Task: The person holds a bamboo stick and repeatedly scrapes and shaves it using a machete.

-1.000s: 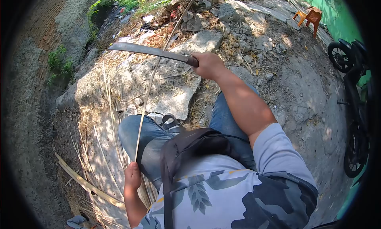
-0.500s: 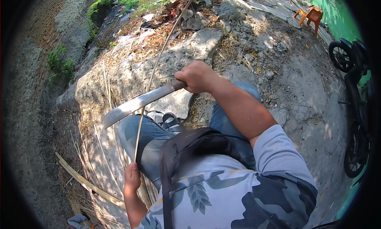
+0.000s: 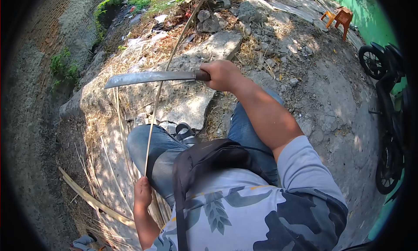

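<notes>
My right hand (image 3: 220, 75) is closed around the brown handle of a machete (image 3: 150, 78). The blade points left, nearly level, and crosses a long thin bamboo-like strip (image 3: 151, 129); whether the edge touches it I cannot tell. Low on the left, my left hand (image 3: 143, 192) grips the near end of that strip. From there it runs up past my left knee and away towards the rubble at the top. More pale strips (image 3: 119, 116) lie on the ground beside my left leg.
A thick curved pale stalk (image 3: 93, 202) lies at lower left. Ahead is a broken concrete slab (image 3: 222, 46) among stones and dry litter. A motorcycle (image 3: 385, 103) and an orange plastic chair (image 3: 343, 19) stand on the right by a green wall. A brick wall (image 3: 58, 16) rises left.
The machete has moved up and farther along the strip, away from my body, and its blade has turned from slanting down-left to nearly level. My left hand has barely moved.
</notes>
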Demonstrator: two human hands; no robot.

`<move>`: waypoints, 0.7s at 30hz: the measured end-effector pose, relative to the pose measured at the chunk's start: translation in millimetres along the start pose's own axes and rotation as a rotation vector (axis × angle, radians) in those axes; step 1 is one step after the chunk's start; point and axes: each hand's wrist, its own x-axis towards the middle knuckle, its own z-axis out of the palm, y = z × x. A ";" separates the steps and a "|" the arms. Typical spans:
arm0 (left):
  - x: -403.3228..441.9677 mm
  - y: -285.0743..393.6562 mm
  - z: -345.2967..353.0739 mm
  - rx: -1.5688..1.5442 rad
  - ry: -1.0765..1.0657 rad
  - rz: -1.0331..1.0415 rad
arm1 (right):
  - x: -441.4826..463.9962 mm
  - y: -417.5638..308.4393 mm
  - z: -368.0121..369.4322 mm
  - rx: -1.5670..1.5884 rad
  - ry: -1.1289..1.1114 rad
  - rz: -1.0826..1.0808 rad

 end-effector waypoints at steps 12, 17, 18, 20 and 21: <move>1.3 -13.6 -3.9 0.090 0.027 0.041 | 1.8 -5.3 1.4 -0.082 0.018 -0.030; 3.0 -3.0 1.1 0.094 0.019 0.055 | 2.5 14.9 -2.8 0.029 0.069 0.278; 3.0 -3.2 -0.2 0.071 0.014 0.039 | 2.1 18.0 -0.1 0.030 0.065 0.282; 5.1 -3.1 -2.2 0.052 0.005 0.018 | -0.4 6.5 -10.5 0.016 0.049 0.266; 5.0 -3.5 -2.7 0.054 0.003 0.010 | -1.4 2.0 -13.4 0.010 0.038 0.258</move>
